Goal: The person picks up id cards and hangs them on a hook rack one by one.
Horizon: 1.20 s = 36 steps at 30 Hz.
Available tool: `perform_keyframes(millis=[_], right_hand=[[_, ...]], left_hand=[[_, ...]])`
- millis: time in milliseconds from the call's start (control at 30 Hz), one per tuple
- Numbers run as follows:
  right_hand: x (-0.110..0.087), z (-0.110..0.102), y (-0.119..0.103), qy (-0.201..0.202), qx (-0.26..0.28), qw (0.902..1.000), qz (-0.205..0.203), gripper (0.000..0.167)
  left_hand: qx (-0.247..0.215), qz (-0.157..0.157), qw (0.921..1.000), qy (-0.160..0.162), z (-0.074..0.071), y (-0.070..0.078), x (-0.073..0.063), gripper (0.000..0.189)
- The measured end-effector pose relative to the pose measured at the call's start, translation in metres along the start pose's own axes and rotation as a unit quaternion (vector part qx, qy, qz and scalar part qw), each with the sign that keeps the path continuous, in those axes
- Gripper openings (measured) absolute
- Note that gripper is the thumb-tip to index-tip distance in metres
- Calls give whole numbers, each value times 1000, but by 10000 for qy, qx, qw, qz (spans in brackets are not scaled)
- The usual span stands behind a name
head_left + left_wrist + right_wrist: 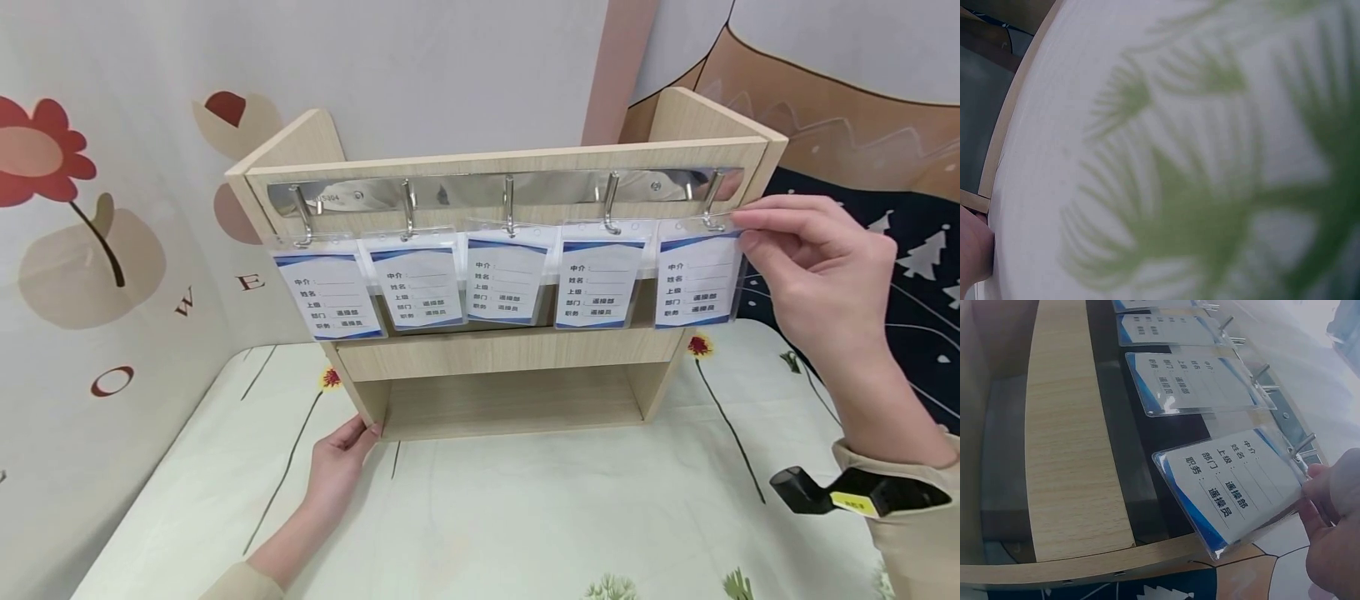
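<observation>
Several clear-sleeved name badges hang in a row from the hooks of a metal rail [480, 192] on a pale wooden rack [502, 354]. At the far right, my right hand [821, 267] pinches the upper right corner of the last badge [697, 279], which hangs at its hook [712, 200]. In the right wrist view, thumb and fingers [1325, 506] grip that badge [1235, 487] by its edge close to the hook. My left hand [341, 467] holds the rack's lower left corner, low on the table; only part of it shows in the left wrist view.
The rack stands on a table covered by a pale flowered cloth [525, 508]. A patterned curtain [150, 208] rises behind and to the left. At the right is a dark cloth with white trees [926, 250]. A black device [862, 492] is strapped around the right sleeve.
</observation>
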State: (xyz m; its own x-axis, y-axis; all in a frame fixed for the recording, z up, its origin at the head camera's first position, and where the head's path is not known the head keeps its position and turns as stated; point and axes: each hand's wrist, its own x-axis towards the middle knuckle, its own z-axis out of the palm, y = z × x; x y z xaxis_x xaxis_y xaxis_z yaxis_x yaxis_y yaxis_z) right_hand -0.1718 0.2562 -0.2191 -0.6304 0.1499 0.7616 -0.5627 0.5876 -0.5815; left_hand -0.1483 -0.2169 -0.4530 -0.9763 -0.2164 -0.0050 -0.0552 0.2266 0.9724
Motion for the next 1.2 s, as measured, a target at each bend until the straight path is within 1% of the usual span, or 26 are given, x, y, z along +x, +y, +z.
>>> perform_keyframes(millis=[300,433,633,733,867,1000,1100,1200], right_hand=[[-2,-1,4,130,96,9997,187,24],[-3,-3,6,125,87,9997,208,26],[-11,-8,12,190,66,9997,160,22],[-18,-10,17,176,36,9997,179,23],[-29,-12,25,27,81,9999,119,26],[-43,-14,37,-230,367,9990,-71,28],[-55,-14,47,-577,755,9950,-317,29],[-66,-15,55,-1014,858,9903,-409,32]], left_hand=[[-11,16,10000,-61,-1,0,2,48],[36,15,10000,-54,-1,0,2,45],[164,53,9998,-38,-1,0,0,43],[149,0,9999,-44,-2,0,-2,43],[185,-52,9998,-34,-3,0,-2,43],[236,-36,9997,-16,-4,0,-1,43],[266,-31,9996,-4,-5,1,0,44],[355,-75,9993,-84,-7,2,-1,46]])
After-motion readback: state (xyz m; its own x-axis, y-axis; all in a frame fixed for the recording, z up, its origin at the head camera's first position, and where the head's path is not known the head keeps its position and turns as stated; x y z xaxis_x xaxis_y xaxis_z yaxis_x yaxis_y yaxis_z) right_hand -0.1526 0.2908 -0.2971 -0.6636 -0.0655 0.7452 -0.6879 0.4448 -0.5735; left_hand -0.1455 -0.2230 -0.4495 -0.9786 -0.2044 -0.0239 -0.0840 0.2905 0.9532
